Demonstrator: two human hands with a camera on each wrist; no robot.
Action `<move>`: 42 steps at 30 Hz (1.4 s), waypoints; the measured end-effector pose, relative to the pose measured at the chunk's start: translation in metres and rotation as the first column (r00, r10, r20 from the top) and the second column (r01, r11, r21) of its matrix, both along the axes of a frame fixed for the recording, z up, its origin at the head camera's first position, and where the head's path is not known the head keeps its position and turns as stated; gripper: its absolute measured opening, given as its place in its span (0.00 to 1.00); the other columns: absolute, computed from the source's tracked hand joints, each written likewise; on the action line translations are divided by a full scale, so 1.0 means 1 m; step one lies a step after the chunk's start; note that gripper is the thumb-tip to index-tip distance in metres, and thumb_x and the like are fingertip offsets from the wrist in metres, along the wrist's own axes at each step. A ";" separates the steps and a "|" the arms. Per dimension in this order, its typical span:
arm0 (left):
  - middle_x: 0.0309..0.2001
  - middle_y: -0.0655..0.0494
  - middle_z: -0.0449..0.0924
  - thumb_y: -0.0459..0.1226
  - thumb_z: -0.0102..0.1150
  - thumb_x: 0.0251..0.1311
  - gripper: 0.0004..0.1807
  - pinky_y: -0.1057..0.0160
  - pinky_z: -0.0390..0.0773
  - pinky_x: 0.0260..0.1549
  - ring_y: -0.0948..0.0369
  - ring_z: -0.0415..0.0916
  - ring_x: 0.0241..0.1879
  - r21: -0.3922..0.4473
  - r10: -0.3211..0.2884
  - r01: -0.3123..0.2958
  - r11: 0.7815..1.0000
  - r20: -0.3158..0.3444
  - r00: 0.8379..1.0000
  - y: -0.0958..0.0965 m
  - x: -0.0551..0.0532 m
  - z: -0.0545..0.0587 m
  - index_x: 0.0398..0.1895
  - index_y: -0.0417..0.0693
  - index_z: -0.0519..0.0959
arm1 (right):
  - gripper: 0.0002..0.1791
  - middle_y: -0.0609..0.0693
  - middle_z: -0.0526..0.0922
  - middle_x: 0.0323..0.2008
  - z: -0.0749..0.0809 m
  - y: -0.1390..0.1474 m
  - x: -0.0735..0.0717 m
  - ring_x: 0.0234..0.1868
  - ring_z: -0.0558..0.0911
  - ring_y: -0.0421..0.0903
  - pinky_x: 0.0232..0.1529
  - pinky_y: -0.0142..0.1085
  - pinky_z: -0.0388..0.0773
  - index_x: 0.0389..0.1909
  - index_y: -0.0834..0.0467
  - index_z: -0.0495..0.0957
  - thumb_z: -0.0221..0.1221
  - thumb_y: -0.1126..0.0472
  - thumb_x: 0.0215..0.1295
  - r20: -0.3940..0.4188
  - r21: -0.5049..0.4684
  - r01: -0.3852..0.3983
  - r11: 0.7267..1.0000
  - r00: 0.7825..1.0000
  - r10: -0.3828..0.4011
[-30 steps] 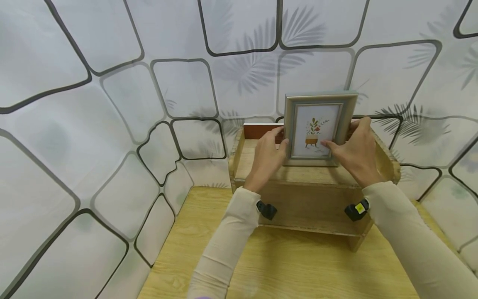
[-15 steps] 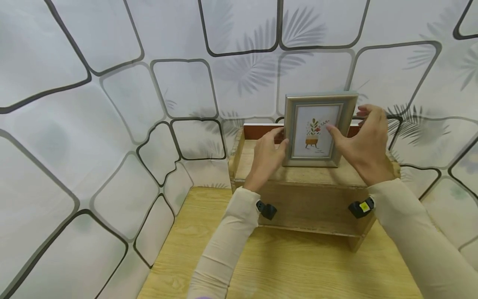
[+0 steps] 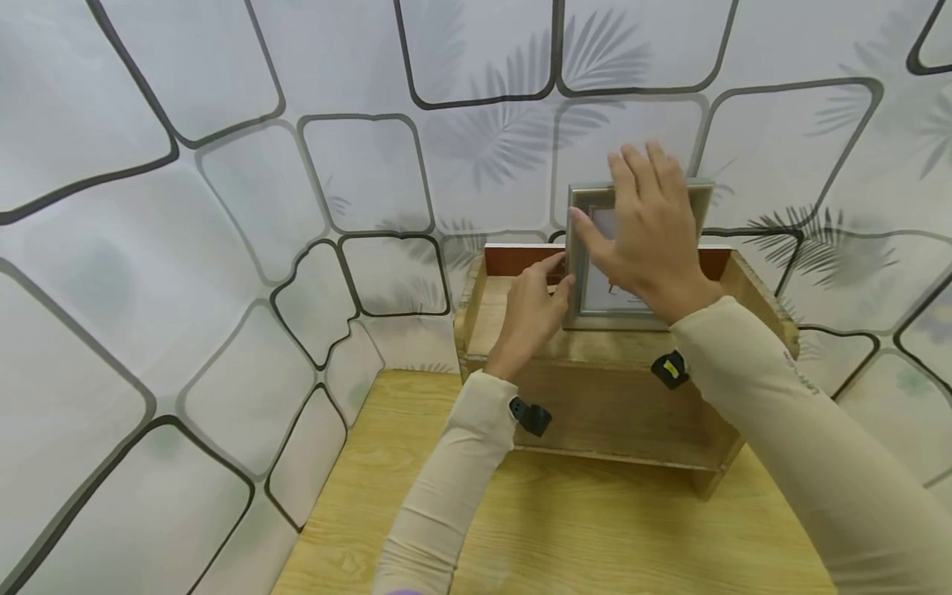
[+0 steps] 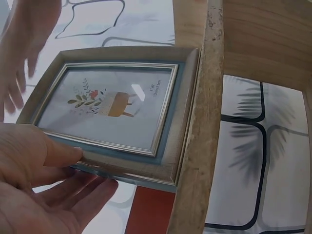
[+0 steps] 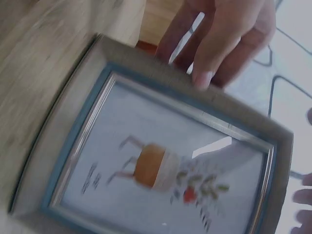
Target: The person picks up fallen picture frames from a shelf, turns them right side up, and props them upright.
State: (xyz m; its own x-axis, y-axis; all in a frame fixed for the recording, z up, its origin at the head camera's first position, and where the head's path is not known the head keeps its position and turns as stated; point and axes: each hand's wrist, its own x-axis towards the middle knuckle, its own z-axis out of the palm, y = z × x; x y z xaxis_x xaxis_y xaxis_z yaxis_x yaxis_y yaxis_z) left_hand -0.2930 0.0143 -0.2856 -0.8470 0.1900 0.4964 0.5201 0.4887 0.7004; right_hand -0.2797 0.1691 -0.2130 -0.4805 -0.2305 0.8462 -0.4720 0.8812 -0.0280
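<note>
A silver-gold picture frame point(image 3: 595, 289) stands upright on the top board of a small wooden shelf point(image 3: 617, 413). Inside it, the left wrist view shows a print of a flowering plant in an orange-and-white pot point(image 4: 117, 105). My left hand point(image 3: 531, 310) pinches the frame's left edge, thumb on the front and fingers behind. Across the front of the frame is my right hand point(image 3: 650, 235), its fingers straight and pointing up past the top edge. From the head it covers much of the print. Blurred right fingers point(image 5: 303, 204) enter at the right wrist view's margin.
Raised side walls and a reddish-brown back strip point(image 3: 509, 262) border the shelf's top. Below it is an open lower compartment. The shelf stands on a yellow wood-grain table point(image 3: 595, 529), close to a patterned wall point(image 3: 357, 182). Each wrist wears a small black camera point(image 3: 531, 417).
My right hand has let go of the frame's right edge, drawn off to the right, then swung up and left in front of the frame. The left hand and the frame stay put.
</note>
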 end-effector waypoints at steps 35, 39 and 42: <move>0.44 0.47 0.81 0.36 0.64 0.68 0.15 0.64 0.77 0.42 0.57 0.79 0.43 0.069 -0.007 0.008 0.998 -0.016 1.000 0.010 0.011 -0.008 0.52 0.37 0.75 | 0.45 0.72 0.69 0.67 -0.001 -0.009 0.003 0.72 0.64 0.66 0.69 0.56 0.64 0.65 0.76 0.68 0.70 0.44 0.62 0.170 -0.040 -0.009 0.999 0.985 0.016; 0.43 0.49 0.81 0.37 0.63 0.68 0.15 0.62 0.77 0.42 0.58 0.79 0.42 0.046 0.020 -0.019 0.999 -0.034 0.999 0.014 0.015 -0.010 0.51 0.38 0.75 | 0.46 0.72 0.68 0.68 0.000 -0.008 0.005 0.73 0.64 0.66 0.66 0.59 0.66 0.65 0.76 0.68 0.70 0.44 0.61 0.182 -0.044 -0.006 0.999 0.983 0.014; 0.43 0.49 0.81 0.37 0.63 0.68 0.14 0.61 0.78 0.42 0.57 0.80 0.42 0.040 0.030 -0.028 0.999 -0.053 0.998 0.017 0.017 -0.010 0.50 0.39 0.74 | 0.46 0.73 0.66 0.69 0.000 -0.007 0.006 0.73 0.62 0.66 0.67 0.58 0.64 0.66 0.77 0.66 0.70 0.46 0.62 0.203 -0.053 -0.008 0.999 0.979 0.019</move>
